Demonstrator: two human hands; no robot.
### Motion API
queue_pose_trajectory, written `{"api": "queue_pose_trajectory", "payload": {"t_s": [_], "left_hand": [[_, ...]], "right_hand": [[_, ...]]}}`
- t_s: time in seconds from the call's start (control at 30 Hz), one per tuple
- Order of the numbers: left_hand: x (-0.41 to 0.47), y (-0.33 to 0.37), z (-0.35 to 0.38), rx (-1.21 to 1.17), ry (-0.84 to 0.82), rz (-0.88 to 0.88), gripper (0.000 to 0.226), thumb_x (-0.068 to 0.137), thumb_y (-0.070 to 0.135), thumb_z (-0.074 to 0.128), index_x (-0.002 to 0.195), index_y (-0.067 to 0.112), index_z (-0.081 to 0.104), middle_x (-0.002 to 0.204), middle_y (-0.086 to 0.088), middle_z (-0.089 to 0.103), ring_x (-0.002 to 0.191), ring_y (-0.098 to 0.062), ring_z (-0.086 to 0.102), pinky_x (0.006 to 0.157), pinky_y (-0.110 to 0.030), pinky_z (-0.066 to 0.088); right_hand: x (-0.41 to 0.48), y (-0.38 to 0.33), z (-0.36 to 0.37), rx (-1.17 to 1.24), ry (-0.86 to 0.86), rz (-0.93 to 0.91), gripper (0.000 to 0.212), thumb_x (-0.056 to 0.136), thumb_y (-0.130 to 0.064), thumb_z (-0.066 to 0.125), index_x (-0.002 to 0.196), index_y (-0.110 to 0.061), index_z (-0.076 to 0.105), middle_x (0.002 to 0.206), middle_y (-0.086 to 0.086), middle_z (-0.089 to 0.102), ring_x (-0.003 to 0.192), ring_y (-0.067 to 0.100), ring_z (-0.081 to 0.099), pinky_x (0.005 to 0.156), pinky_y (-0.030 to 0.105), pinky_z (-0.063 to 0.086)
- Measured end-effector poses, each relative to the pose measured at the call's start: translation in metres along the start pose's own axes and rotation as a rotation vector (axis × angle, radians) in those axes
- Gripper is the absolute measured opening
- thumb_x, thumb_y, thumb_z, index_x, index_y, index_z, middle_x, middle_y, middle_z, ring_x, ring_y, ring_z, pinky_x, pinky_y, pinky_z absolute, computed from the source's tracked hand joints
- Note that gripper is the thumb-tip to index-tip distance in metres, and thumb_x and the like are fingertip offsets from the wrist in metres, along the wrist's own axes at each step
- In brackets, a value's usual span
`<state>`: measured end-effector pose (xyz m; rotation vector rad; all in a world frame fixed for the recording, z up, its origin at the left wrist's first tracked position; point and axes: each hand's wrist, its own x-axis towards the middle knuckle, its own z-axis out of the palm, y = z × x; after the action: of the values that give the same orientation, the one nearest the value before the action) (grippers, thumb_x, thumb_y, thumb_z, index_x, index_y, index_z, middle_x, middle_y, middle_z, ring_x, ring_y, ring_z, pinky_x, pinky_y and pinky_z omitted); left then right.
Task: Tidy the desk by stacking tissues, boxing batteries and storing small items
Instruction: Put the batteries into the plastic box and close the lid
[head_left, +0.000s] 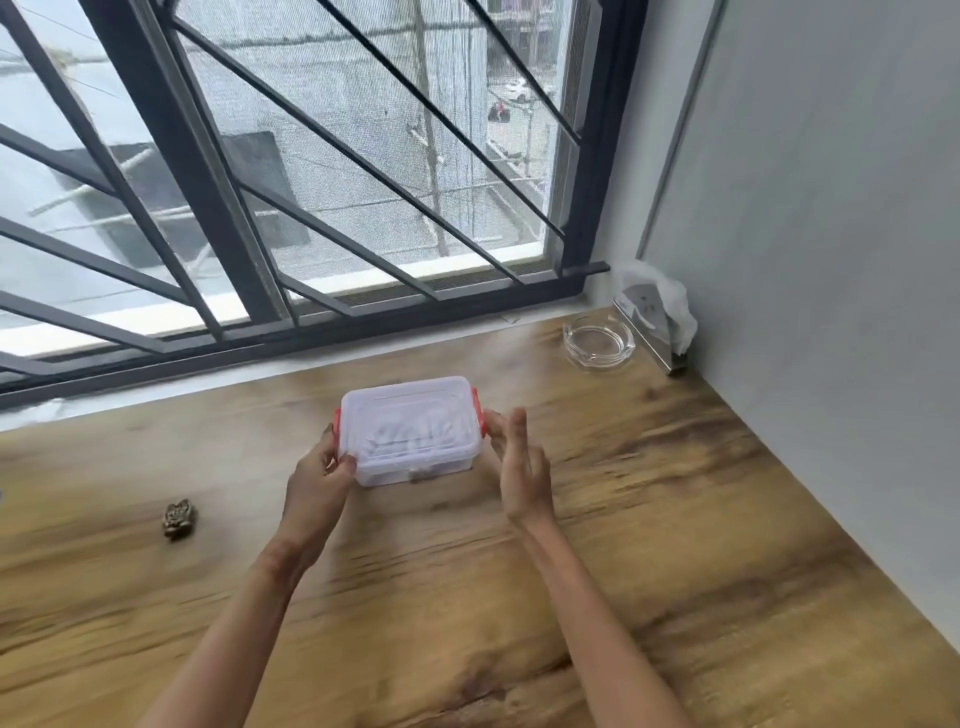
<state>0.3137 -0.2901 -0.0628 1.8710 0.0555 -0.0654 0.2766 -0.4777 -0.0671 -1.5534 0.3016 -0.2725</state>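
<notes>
My left grip (317, 483) is curled round the left end of the translucent rectangular plastic box (410, 426). The thumb lies on the near left corner of its lid and the fingers wrap by the red-orange plastic clip (337, 426) on that end. My right grip (519, 467) has hold of nothing. Its fingers are nearly straight, and the tips are at or just beside the matching red-orange right clip (482, 421); blur keeps me from telling whether they touch.

The plastic box sits at the centre of the frame on the wood-grain table (675, 519), lid on. Pale shapes show through the lid, but I cannot tell what they are.

I judge the step to be securing the lid. To do it well, I would hold the left end steady so the box does not slide, press the right clip flat against the wall, and then check that the lid sits level all round.

Towards the upper right stand a clear glass ashtray (597, 343) and a metal tissue holder with white tissue (649, 322). At the left of the frame, well apart from the box, lies a small dark bronze-coloured figurine (179, 519).
</notes>
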Motion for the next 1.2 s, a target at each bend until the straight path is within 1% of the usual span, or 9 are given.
{"api": "queue_pose_trajectory", "payload": {"t_s": [0.13, 0.23, 0.33, 0.43, 0.7, 0.77, 0.93, 1.07, 1.2], "left_hand": [[-0.001, -0.011, 0.0, -0.122, 0.058, -0.052, 0.036, 0.094, 0.013, 0.047, 0.13, 0.02, 0.052, 0.115, 0.009, 0.062, 0.11, -0.015, 0.057, 0.103, -0.039, 0.042], [-0.004, -0.012, 0.006, -0.203, 0.132, -0.094, 0.032, 0.093, 0.015, 0.051, 0.125, 0.016, 0.056, 0.107, 0.002, 0.066, 0.103, -0.018, 0.06, 0.1, -0.043, 0.044], [-0.005, -0.011, 0.01, -0.213, 0.173, -0.102, 0.032, 0.093, 0.012, 0.051, 0.124, 0.014, 0.058, 0.105, 0.001, 0.066, 0.104, -0.021, 0.061, 0.1, -0.045, 0.045], [-0.008, -0.007, 0.015, -0.212, 0.163, -0.091, 0.031, 0.092, 0.011, 0.052, 0.123, 0.013, 0.059, 0.11, -0.002, 0.067, 0.104, -0.021, 0.061, 0.1, -0.045, 0.045], [-0.009, 0.035, 0.068, -0.195, -0.139, 0.03, 0.038, 0.094, 0.01, 0.049, 0.132, 0.014, 0.05, 0.12, 0.002, 0.062, 0.105, -0.012, 0.059, 0.1, -0.035, 0.044], [-0.007, 0.049, 0.09, -0.204, -0.239, 0.066, 0.037, 0.094, 0.007, 0.047, 0.128, 0.021, 0.051, 0.114, 0.007, 0.063, 0.099, -0.008, 0.059, 0.096, -0.03, 0.045], [-0.002, 0.079, 0.156, -0.211, -0.523, 0.109, 0.036, 0.093, -0.001, 0.044, 0.113, 0.026, 0.058, 0.098, 0.007, 0.067, 0.086, -0.005, 0.061, 0.079, -0.019, 0.05], [0.002, 0.1, 0.207, -0.164, -0.676, 0.113, 0.037, 0.089, -0.01, 0.042, 0.105, 0.015, 0.064, 0.09, 0.003, 0.067, 0.081, -0.008, 0.062, 0.068, -0.014, 0.051], [0.014, 0.111, 0.244, -0.113, -0.768, 0.098, 0.038, 0.086, -0.014, 0.04, 0.1, 0.009, 0.066, 0.08, 0.005, 0.068, 0.065, 0.002, 0.063, 0.057, -0.011, 0.049]], "right_hand": [[0.005, 0.004, 0.001, -0.001, 0.052, 0.138, 0.048, 0.085, -0.062, 0.045, 0.106, -0.025, 0.066, 0.112, -0.004, 0.066, 0.111, 0.011, 0.058, 0.102, 0.037, 0.042], [0.004, 0.0, 0.001, -0.106, 0.018, 0.184, 0.043, 0.091, -0.038, 0.051, 0.126, -0.013, 0.056, 0.126, 0.0, 0.059, 0.118, 0.012, 0.053, 0.104, 0.036, 0.041], [0.002, -0.006, 0.003, -0.141, -0.018, 0.161, 0.033, 0.092, -0.023, 0.052, 0.123, -0.013, 0.058, 0.118, -0.001, 0.065, 0.107, 0.011, 0.06, 0.097, 0.036, 0.047], [-0.001, -0.01, -0.002, -0.121, 0.047, 0.148, 0.03, 0.09, -0.014, 0.055, 0.119, -0.009, 0.06, 0.112, 0.0, 0.067, 0.1, 0.009, 0.062, 0.094, 0.032, 0.049], [-0.023, -0.031, -0.074, 0.044, 0.308, 0.169, 0.039, 0.082, -0.002, 0.065, 0.12, 0.002, 0.056, 0.106, 0.006, 0.064, 0.087, 0.008, 0.061, 0.081, 0.016, 0.051], [-0.03, -0.037, -0.097, 0.065, 0.383, 0.172, 0.042, 0.081, -0.002, 0.067, 0.121, 0.002, 0.055, 0.104, 0.005, 0.064, 0.088, 0.008, 0.062, 0.077, 0.011, 0.051], [-0.051, -0.042, -0.15, 0.117, 0.636, 0.192, 0.045, 0.076, -0.001, 0.071, 0.119, 0.001, 0.057, 0.105, 0.012, 0.068, 0.085, 0.013, 0.066, 0.081, 0.024, 0.054], [-0.066, -0.042, -0.175, 0.174, 0.788, 0.186, 0.044, 0.073, 0.007, 0.071, 0.114, 0.003, 0.059, 0.101, 0.014, 0.068, 0.072, 0.007, 0.064, 0.066, 0.013, 0.055], [-0.065, -0.037, -0.183, 0.2, 0.907, 0.166, 0.046, 0.07, 0.009, 0.073, 0.113, 0.004, 0.059, 0.091, 0.006, 0.066, 0.064, -0.003, 0.06, 0.053, 0.005, 0.048]]}}
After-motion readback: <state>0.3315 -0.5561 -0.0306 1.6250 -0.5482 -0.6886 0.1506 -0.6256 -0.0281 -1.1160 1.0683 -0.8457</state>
